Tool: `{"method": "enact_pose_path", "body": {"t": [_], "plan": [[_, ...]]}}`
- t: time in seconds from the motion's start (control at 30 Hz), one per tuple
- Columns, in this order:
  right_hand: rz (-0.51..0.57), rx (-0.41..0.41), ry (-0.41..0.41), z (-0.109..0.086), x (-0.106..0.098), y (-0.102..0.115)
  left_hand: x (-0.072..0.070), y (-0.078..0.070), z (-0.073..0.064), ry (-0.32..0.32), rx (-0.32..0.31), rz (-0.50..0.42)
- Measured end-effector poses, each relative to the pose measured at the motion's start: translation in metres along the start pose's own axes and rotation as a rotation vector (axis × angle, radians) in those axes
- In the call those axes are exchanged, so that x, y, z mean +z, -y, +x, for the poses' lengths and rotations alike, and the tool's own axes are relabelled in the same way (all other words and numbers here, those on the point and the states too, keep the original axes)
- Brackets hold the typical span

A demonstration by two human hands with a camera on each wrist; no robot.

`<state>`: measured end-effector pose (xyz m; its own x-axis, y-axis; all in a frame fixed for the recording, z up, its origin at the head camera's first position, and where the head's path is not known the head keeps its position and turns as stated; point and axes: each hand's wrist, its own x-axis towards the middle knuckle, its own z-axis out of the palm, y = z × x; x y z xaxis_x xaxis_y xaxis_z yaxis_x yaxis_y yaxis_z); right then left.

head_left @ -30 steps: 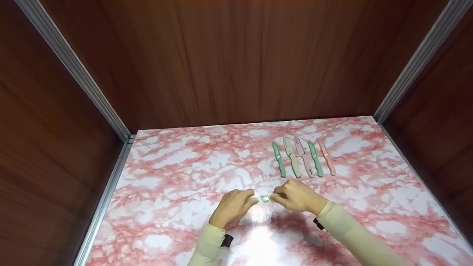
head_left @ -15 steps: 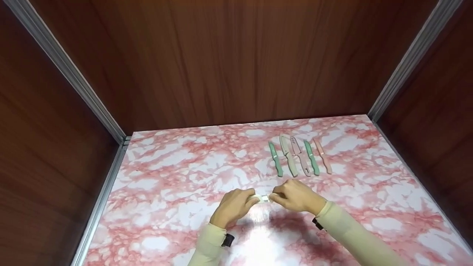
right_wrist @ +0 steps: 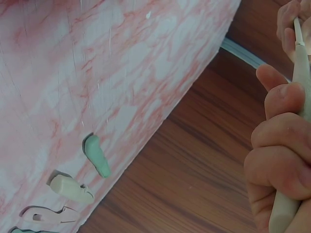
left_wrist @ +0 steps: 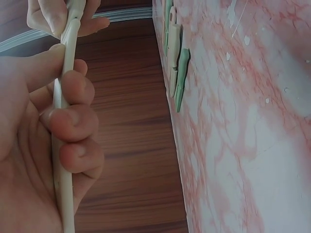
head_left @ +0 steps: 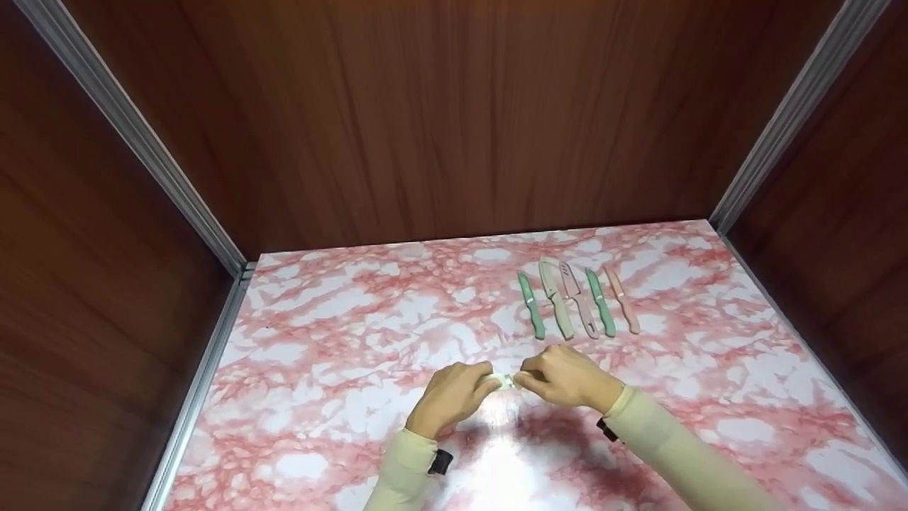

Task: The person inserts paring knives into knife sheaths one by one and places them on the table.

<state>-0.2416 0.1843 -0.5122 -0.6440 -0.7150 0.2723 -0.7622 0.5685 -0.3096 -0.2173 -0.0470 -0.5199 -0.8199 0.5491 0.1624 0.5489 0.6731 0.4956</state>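
Both hands hold one cream knife above the table. My left hand (head_left: 452, 397) grips its long pale sheath (left_wrist: 64, 184), fingers curled round it and thumb near the sheath's mouth. The knife's handle (right_wrist: 285, 211) lies in my right hand (head_left: 567, 376), with the fingers wrapped round it. In the head view only a short pale stretch shows between the two hands, with a small bright patch near the right fingertips. The left wrist view shows sheath and handle in line, meeting close by the fingertips. Most of the blade is hidden.
Beyond the right hand several knives lie side by side: a green knife (head_left: 532, 306), a larger cream knife (head_left: 557, 301), a pink knife (head_left: 580, 301), another green knife (head_left: 601, 305) and a peach knife (head_left: 624, 305). Dark wood panels (head_left: 454, 128) wall the marbled table (head_left: 340, 341).
The shiny gap between sheath and handle has narrowed as the hands came slightly closer together. Both hands keep their grip; the row of knives lies as before.
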Motion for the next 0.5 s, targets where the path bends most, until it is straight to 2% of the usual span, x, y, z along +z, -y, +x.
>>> {"method": "enact_pose_path", "body": {"t": [0.2,0.5], "plan": [[0.006,0.014,0.01,-0.0013,0.0002,-0.0005,0.0007,-0.0017,0.001,0.014,-0.001,-0.024],[0.018,0.004,0.003,-0.001,-0.0004,-0.001,0.0024,-0.0063,0.0057,0.007,-0.004,0.023]]}}
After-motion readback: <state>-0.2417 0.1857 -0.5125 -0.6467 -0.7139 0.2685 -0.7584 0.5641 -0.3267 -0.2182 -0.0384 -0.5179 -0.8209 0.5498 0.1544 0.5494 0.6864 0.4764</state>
